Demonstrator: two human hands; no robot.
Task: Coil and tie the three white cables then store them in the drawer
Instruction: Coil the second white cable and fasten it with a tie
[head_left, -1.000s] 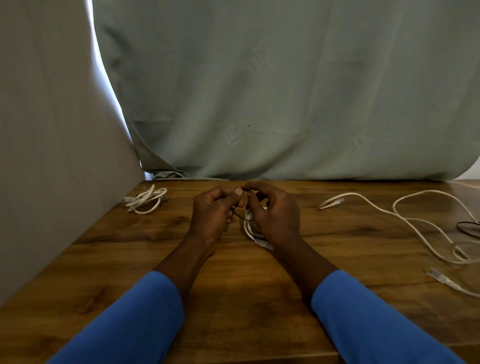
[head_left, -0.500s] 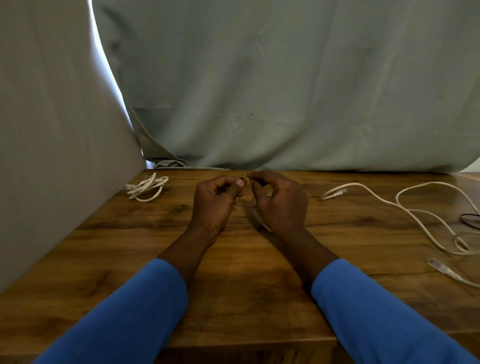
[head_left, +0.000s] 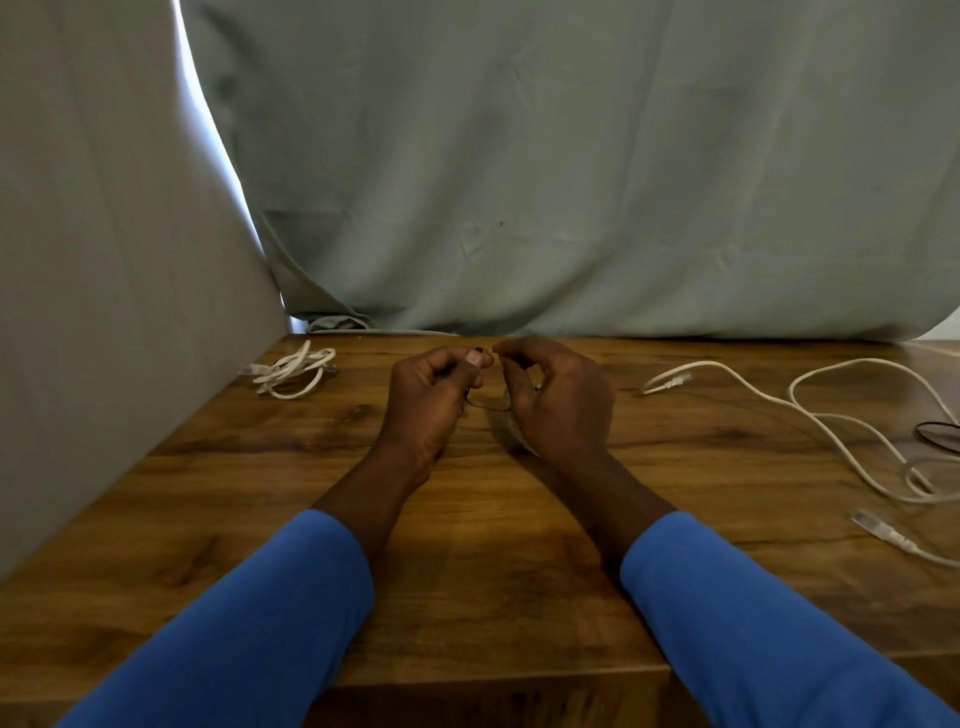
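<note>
On the wooden worktop, both hands work close together just short of the middle of the far edge. The left hand has its grip pinched, thumb and forefinger closed on the end of a thin dark tie, whose fine loop sags between the two hands. The right hand is curled with its grip closed on the other end of the same tie; beneath its palm a pale, blurred piece of white cable shows against the wood, though how much of that cable the hand actually holds cannot be told. The fingertips of the two hands nearly meet above the loop. Near the far left corner of the worktop, beside the pale panel along the left edge, lies a coiled white cable, bundled in several loops and apart from the hands. Toward the right edge a loose white cable sprawls uncoiled, one plug end pointing at the right hand and another plug end lying nearer the front right. A dark loop rests at the right edge, touching nothing but the wood. A grey-green cloth hangs behind the far edge. Blue sleeves cover both forearms.
</note>
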